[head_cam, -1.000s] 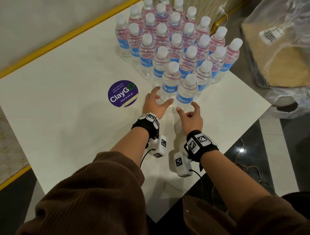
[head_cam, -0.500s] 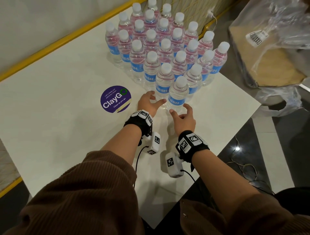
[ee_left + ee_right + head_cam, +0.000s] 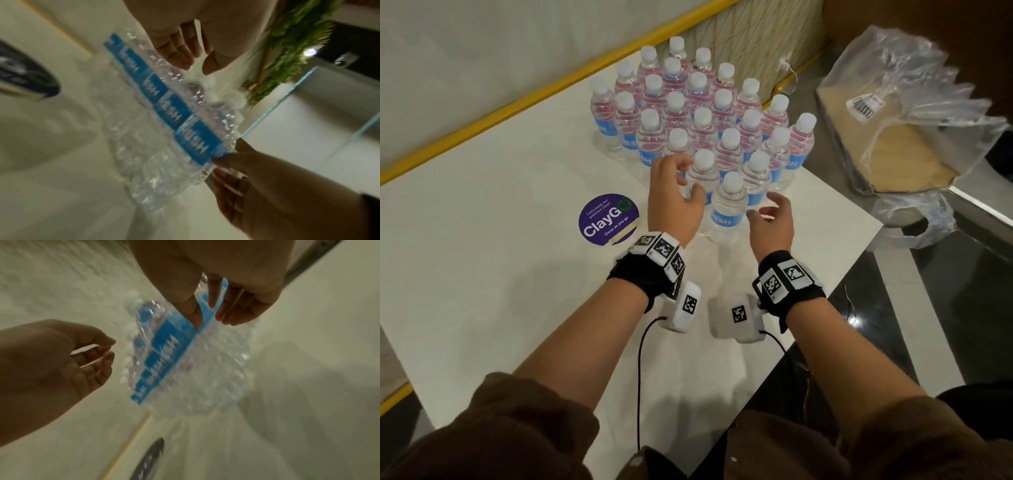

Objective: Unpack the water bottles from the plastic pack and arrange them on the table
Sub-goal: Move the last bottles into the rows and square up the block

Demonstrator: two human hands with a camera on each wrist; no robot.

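Several clear water bottles [image 3: 702, 120] with white caps and blue labels stand packed together at the far right of the white table [image 3: 482, 274]. The nearest bottle [image 3: 726, 209] stands alone at the front, between my two hands. My left hand [image 3: 685, 181] hovers at its left with loosely curled fingers and holds nothing. My right hand [image 3: 765, 207] hovers at its right, fingers relaxed and empty. In the left wrist view my left hand [image 3: 195, 68] hangs above the row of blue labels [image 3: 174, 116]. The right wrist view shows my right hand [image 3: 210, 322] just over the bottles [image 3: 174, 361], slightly blurred.
A torn clear plastic pack with a cardboard tray [image 3: 893, 144] lies off the table at the right. A round purple sticker [image 3: 608, 219] is on the tabletop left of my hands. A yellow rail [image 3: 517, 113] borders the far edge. The table's right edge [image 3: 859, 253] drops to a dark floor.
Both hands have lifted off the tabletop and moved forward to either side of the front bottle. The bottles have not moved.
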